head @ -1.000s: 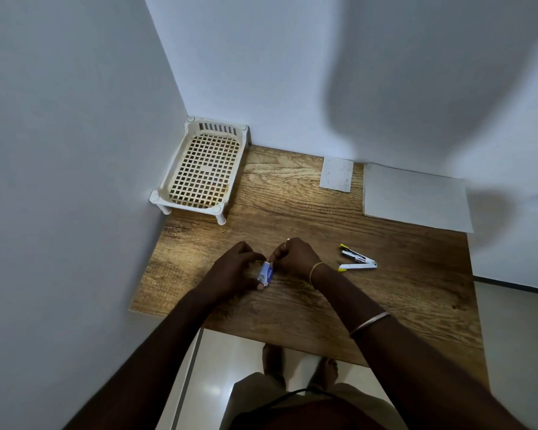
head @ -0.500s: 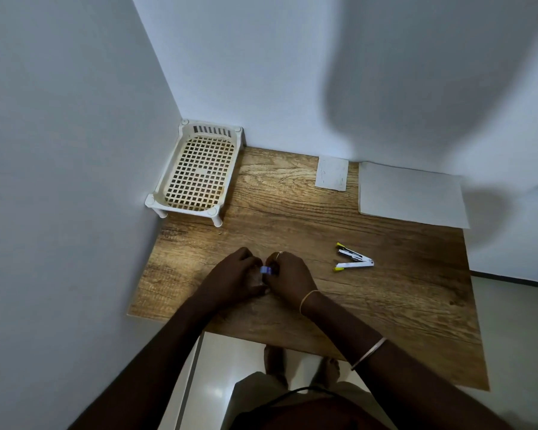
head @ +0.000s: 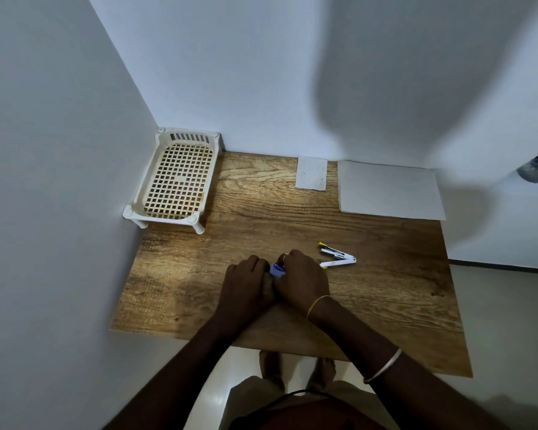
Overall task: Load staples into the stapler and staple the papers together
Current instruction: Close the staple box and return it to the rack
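Together the left grip (head: 246, 287) and right grip (head: 302, 282) pinch a small blue box (head: 277, 270).

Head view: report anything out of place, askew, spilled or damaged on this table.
Only the stapler stands out: it lies splayed open on the table, just beyond the right hand, which fits loading. Nothing looks spilled or damaged.

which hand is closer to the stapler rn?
Right. The right hand is just left of the stapler, close beside it. The left hand is farther left, beyond the small blue box that both hands hold.
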